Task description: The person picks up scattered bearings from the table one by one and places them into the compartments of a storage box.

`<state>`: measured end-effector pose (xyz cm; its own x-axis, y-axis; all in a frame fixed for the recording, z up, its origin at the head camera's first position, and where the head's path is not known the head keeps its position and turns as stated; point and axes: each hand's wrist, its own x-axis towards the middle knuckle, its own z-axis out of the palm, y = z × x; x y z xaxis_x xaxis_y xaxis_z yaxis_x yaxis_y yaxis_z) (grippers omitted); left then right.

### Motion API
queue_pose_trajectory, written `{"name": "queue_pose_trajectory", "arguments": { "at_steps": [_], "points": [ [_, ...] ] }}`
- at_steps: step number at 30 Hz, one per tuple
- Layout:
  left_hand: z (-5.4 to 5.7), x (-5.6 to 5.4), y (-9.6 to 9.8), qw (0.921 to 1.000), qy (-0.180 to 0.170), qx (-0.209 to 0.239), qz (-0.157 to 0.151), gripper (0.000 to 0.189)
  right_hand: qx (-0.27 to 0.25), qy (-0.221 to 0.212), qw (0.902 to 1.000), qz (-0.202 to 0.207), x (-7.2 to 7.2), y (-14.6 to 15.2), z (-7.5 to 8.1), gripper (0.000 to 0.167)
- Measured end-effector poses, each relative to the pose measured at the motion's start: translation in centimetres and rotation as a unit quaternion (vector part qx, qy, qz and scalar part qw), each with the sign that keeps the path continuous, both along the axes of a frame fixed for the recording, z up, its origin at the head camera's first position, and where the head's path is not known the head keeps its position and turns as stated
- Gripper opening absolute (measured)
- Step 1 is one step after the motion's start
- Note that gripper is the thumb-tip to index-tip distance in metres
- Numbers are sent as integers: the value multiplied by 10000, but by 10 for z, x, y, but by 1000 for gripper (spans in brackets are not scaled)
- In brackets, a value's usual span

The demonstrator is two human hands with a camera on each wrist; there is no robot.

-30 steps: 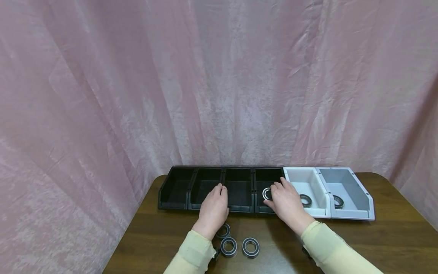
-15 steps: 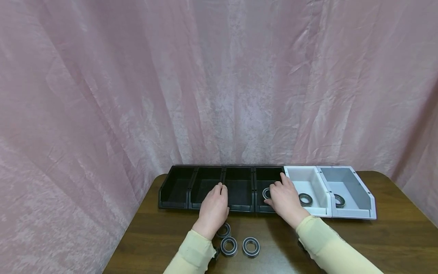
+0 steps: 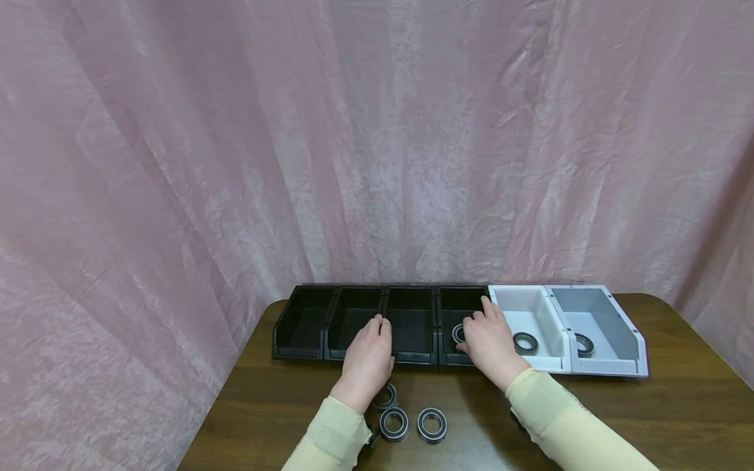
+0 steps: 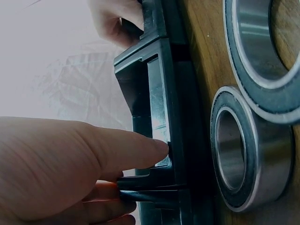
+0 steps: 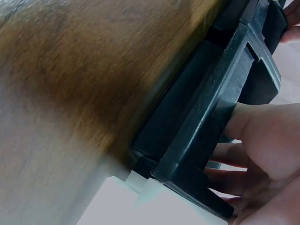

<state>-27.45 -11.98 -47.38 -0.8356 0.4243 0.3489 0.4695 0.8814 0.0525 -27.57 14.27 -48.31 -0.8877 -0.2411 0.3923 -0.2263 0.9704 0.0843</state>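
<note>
My left hand (image 3: 368, 358) grips a divider of the row of black bins (image 3: 410, 327), thumb in one bin and fingers over the wall. In the left wrist view its thumb (image 4: 136, 147) lies at the front lip. My right hand (image 3: 490, 340) reaches into the black bin beside the white one, around the right side of a ball bearing (image 3: 457, 333). I cannot tell whether its fingers hold that bearing. From the right wrist, the thumb (image 5: 239, 119) and fingers (image 5: 229, 154) show inside the bin, behind its front wall.
Near my left forearm three ball bearings lie on the wooden table (image 3: 235, 418), one of them here (image 3: 432, 425). The white bin (image 3: 521, 307) holds one bearing (image 3: 525, 343), the grey bin (image 3: 595, 320) another (image 3: 584, 345). A pink curtain (image 3: 377, 163) hangs behind.
My right wrist has shifted slightly left, and more of the bearing in the white bin shows. The left hand has stayed on the divider.
</note>
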Motion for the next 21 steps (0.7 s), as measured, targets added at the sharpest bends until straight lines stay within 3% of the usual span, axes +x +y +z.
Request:
{"name": "queue_pose_trajectory", "arguments": {
  "at_steps": [11,21],
  "points": [
    [1,0,0,10000,60,-22,-26,71,146,-292,9994,-76,0,-2,7,45],
    [1,1,0,10000,20,3,4,71,214,-533,9983,-121,-4,-1,5,46]
  ]
}}
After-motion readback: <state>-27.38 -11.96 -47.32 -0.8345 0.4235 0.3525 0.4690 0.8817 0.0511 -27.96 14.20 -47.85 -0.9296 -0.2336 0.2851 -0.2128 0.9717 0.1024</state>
